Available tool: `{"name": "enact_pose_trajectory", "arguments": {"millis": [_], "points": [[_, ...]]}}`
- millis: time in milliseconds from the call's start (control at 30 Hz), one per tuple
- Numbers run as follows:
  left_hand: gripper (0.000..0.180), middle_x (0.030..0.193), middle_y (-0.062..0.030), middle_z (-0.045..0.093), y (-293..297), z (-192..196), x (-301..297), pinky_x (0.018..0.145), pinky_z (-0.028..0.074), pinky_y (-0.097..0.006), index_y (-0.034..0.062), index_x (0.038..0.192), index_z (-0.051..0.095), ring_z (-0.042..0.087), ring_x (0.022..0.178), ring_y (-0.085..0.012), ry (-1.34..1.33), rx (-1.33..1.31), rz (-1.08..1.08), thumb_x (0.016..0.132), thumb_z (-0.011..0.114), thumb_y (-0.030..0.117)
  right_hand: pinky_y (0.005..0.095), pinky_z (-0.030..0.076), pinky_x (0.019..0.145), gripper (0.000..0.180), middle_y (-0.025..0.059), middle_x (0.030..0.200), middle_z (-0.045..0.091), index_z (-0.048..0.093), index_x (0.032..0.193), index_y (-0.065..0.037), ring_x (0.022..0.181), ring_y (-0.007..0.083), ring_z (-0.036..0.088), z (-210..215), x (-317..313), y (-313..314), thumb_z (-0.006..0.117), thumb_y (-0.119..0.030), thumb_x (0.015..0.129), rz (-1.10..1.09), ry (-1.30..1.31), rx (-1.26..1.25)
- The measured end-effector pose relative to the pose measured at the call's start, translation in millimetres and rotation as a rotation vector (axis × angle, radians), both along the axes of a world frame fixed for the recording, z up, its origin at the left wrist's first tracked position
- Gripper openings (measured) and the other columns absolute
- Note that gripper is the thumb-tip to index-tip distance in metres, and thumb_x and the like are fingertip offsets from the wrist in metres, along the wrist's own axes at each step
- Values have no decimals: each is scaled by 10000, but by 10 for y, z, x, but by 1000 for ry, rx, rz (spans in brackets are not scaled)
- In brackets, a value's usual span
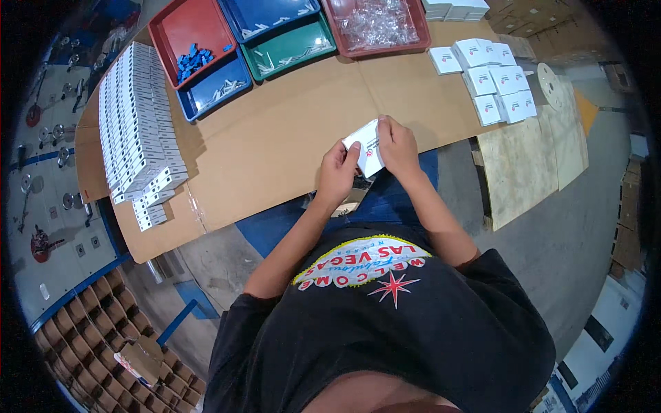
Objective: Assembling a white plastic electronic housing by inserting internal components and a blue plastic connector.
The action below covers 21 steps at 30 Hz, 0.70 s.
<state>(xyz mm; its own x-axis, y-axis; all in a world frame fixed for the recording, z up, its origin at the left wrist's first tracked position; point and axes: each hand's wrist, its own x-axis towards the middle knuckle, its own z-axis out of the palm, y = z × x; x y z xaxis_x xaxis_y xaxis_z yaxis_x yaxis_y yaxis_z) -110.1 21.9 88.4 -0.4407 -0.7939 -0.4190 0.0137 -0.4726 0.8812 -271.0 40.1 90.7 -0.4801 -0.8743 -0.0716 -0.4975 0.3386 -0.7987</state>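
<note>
A white, rectangular card box [370, 153] is grasped by the left grip [337, 172] and the right grip [399, 146] just above the frame's centre, near the edge of the brown cardboard-topped bench [275, 144].

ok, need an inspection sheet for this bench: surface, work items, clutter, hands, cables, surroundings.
Surface: brown cardboard worktop, creased, tape near its front-left edge.
Work items: white packet in hand; similar packets stacked at right; white block-like pieces in rows at left; red tray with small blue parts; clear plastic pieces in another red tray.
Clutter: pale reel beside the stacked packets.
Hands: left hand and right hand both grip the packet.
Cables: nothing seen.
Surroundings: wooden boards at right; divided cardboard lower left.
</note>
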Motion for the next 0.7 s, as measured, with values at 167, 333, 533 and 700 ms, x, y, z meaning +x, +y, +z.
{"name": "enact_pose_trajectory", "arguments": {"millis": [167,333,533,700], "points": [[254,890,-37,670,-3,13,-55,668,507,-269,-9,1111,623,605,765,-85,38,-19,45,1085,558,236,551,514,748,570,258,830,701,722,865,-19,811,473,679,112,-31,-85,405,-448,1067,18,-31,175],[260,882,-36,672,30,-86,-44,657,489,-266,-22,1092,630,582,747,-80,-10,-112,11,1081,568,230,556,535,780,673,281,783,699,743,757,2,779,473,696,182,-13,-150,369,-467,1061,-12,155,249],[285,901,-12,670,51,-119,56,638,479,-244,8,1150,648,580,749,-62,-53,-99,-35,1079,578,276,571,540,775,629,310,709,661,733,720,28,732,494,688,44,35,-143,389,-390,1041,-8,298,216],[274,913,-25,680,112,-72,89,682,503,-244,-9,1132,652,608,776,-71,-25,-98,-8,1073,592,252,572,534,780,612,305,717,662,726,722,28,747,497,686,-36,64,-74,399,-387,1029,-26,172,212]]}}
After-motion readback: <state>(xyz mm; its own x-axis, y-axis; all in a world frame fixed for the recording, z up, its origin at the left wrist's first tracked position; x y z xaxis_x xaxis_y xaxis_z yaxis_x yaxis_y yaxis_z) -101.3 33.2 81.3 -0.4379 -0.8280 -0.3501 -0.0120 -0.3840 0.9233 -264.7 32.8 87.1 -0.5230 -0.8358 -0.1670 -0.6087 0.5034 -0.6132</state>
